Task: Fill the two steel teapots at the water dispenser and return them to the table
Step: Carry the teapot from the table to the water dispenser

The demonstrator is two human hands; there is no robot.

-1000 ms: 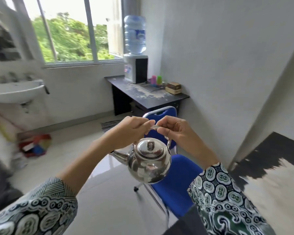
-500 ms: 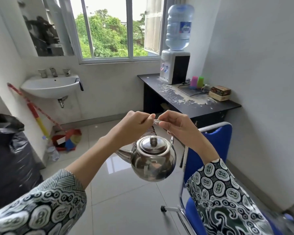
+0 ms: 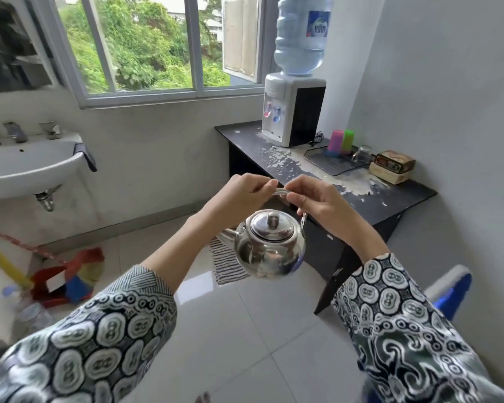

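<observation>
A shiny steel teapot (image 3: 269,248) with its lid on hangs in mid-air in front of me, spout pointing left. My left hand (image 3: 242,193) and my right hand (image 3: 313,199) both pinch its thin wire handle from either side, above the lid. The white water dispenser (image 3: 293,112) with a large blue bottle on top stands at the far end of a dark table (image 3: 390,199), beyond and to the right of the teapot. Only one teapot is in view.
On the table are pink and green cups (image 3: 341,142), a glass, a dark tray and a small box (image 3: 392,167). A white sink (image 3: 26,167) hangs on the left wall. A blue chair (image 3: 451,289) stands at right. A striped mat (image 3: 226,261) lies on the tiled floor.
I have moved closer to the dispenser table; the blue chair has slid from under the teapot to my right. Both hands still hold the teapot handle the same way.
</observation>
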